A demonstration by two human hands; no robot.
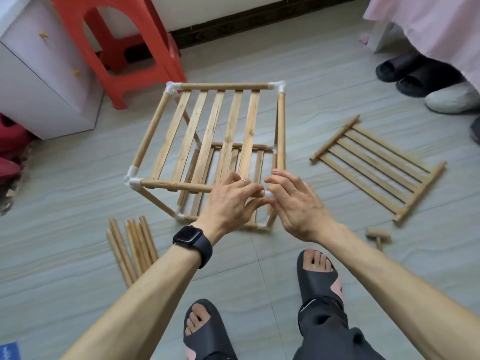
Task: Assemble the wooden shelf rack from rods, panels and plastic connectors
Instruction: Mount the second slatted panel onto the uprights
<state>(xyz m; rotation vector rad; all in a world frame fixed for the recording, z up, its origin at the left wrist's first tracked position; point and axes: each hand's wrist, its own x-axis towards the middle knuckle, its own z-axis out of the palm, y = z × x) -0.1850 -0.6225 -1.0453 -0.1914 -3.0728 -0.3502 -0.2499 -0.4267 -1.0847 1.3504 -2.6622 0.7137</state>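
Head view: the rack [223,86] stands on the tiled floor [78,203] in front of the person, approx. a cube. Two slatted tiers are in, w/ the lower panel [239,146] near the floor, the upper panel [210,131] on top and uprights btwn them. White connectors show at three top corners, e.g. the near-left connector [133,179].

Both hands meet at the 4th top corner, near right. The left hand [231,201] grips the front top rod [176,185] at its right end. The right hand [298,206] pinches the white corner connector [268,194] just beside it. Prob. seating that joint; can't tell if it's fully home, as fingers cover it.

Left to do, judging by leftovers: a spare panel [376,167] lies flat on the right and loose rods [135,245] lie bundled on the left, so likely one more tier w/ uprights. A small wooden mallet [378,235] lies near the right foot, untouched.

Room: the rack's far-left corner is near the red stool [124,48], w/ the white cabinet [39,81] further left. Dark slippers [405,71] sit far right under a pink cloth [428,27]. Floor is open btwn rack and spare panel; the person's own feet bound the near side.
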